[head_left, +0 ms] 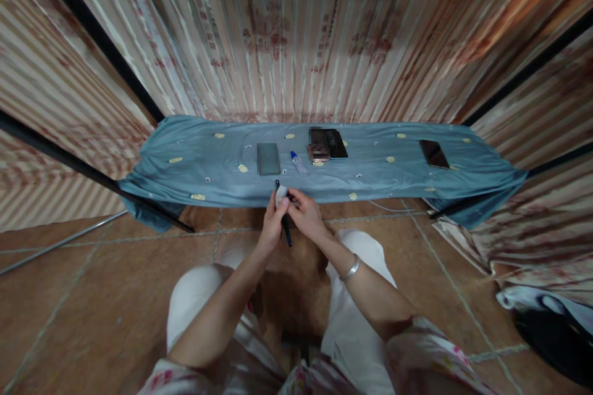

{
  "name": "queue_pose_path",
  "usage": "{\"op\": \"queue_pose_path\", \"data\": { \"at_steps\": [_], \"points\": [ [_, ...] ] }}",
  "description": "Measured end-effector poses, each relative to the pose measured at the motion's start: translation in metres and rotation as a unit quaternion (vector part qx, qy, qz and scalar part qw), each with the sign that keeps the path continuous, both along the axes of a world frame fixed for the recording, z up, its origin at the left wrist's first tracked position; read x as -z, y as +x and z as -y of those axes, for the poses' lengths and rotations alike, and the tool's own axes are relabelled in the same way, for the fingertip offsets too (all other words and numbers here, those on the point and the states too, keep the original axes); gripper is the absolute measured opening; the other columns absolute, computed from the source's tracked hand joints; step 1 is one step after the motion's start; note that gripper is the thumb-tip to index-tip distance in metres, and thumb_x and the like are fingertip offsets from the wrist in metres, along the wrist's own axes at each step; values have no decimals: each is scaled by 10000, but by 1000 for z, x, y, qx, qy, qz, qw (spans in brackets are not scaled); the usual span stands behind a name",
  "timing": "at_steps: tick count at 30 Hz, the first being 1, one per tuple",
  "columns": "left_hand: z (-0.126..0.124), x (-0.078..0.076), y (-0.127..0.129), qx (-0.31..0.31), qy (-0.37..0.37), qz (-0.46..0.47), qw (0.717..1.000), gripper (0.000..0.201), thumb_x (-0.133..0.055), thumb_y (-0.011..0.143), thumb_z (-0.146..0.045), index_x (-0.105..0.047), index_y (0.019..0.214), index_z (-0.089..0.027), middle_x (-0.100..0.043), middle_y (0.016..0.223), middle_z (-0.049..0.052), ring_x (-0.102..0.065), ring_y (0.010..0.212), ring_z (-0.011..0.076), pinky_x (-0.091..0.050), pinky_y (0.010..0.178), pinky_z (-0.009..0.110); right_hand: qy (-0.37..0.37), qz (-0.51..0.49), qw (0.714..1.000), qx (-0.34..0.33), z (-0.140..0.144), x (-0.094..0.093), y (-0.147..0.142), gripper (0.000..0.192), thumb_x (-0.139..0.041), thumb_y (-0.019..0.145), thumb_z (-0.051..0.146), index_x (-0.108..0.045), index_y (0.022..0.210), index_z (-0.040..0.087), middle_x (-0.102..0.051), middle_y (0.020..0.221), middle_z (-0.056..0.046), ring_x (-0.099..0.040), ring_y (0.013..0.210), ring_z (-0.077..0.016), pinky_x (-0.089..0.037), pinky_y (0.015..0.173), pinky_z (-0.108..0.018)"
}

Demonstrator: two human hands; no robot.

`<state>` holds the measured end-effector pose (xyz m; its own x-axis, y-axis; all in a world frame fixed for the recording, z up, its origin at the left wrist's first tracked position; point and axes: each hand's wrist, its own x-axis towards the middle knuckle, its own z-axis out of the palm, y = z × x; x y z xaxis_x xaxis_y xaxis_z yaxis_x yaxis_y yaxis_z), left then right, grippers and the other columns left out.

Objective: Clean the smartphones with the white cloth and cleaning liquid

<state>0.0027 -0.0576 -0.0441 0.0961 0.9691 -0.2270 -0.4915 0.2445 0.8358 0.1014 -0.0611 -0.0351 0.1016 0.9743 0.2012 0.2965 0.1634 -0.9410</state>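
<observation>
Tiled floor [115, 321], brown, runs under a low desk [194, 166] draped w/ blue-grey cloth; pleated curtains hang behind and on both sides.

Nearest: the person's knees in white trousers, forearms reaching fwd, a bangle [351, 269] on the right wrist. Both hands meet just short of the desk's near edge, abt mid-length. Left hand [272, 225] is closed round a small white pad [281, 196], thumb pressed on top, w/ a dark pen [285, 219] passing through the same grip. Right hand [306, 213] has fingers curled, tips pinching at the pad/pen from the other side; exact contact too small to tell.

Pen: long axis runs roughly near-to-far, tilted a little, upper end poking past the pad toward the desk, lower end pointing back at the knees. Looks light, stiff, smooth, so prob slippery; best held mid-barrel. Pad looks soft and light, would fold easily, so pinch it by the edge.

On the desk, farther out: a grey slab [269, 158] left of centre, a small bottle [299, 163] w/ blue cap lying tilted beside it, then a dark phone [334, 143] w/ a blurred item touching it. Another phone [434, 153] lies well apart toward the right end.
</observation>
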Motion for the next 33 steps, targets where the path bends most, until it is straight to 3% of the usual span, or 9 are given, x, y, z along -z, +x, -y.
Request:
{"op": "queue_pose_path", "data": {
  "at_steps": [3,7,15,19,24,29,33],
  "points": [
    [5,3,0,12,14,-28,999,382,-782,690,-399,-712,1005,-195,-730,1062,61,-627,1129,239,-460,975,319,-21,-15,1000,-2,-6,5,0,347,-650,820,359,-686,1135,217,-725,987,-48,-667,865,-191,-546,808,-326],
    [8,6,0,25,-5,-43,999,406,-684,767,-508,-718,976,-161,-737,1017,84,-639,1096,248,-483,897,310,-37,-3,999,10,-12,5,1,395,-668,806,375,-676,1158,197,-706,1032,-66,-667,871,-192,-551,810,-335],
    [13,5,-4,44,-32,-60,997,447,-630,797,-570,-731,928,-155,-739,833,80,-692,860,249,-518,695,309,23,40,999,2,-21,4,4,296,-595,872,367,-711,1089,204,-704,1104,-70,-660,952,-192,-515,878,-317],
    [9,0,-6,27,-94,-45,994,484,-533,874,-562,-726,995,-135,-744,790,91,-709,862,256,-551,755,333,52,89,995,4,-27,9,6,270,-535,904,329,-727,1038,195,-706,1106,-80,-642,1043,-216,-483,962,-352],
    [9,-16,-12,41,-150,17,988,508,-367,970,-491,-637,1244,-159,-756,1027,82,-696,1019,226,-538,914,348,95,159,983,17,-30,15,3,299,-501,922,288,-697,1123,185,-688,1182,-106,-614,1122,-234,-470,1009,-389],
    [5,-30,-15,25,-177,64,982,542,-349,971,-503,-604,1304,-159,-721,1168,91,-617,1194,225,-465,1036,325,159,207,965,4,-23,6,-6,392,-448,945,221,-584,1306,153,-638,1288,-131,-568,1206,-234,-432,1073,-420],
    [-3,-35,-15,13,-174,91,981,523,-345,976,-484,-606,1307,-174,-704,1212,77,-576,1251,219,-439,1064,306,191,212,958,-19,-22,-1,-13,388,-414,964,204,-588,1309,175,-619,1328,-115,-527,1265,-218,-413,1104,-419]
  ]
}}
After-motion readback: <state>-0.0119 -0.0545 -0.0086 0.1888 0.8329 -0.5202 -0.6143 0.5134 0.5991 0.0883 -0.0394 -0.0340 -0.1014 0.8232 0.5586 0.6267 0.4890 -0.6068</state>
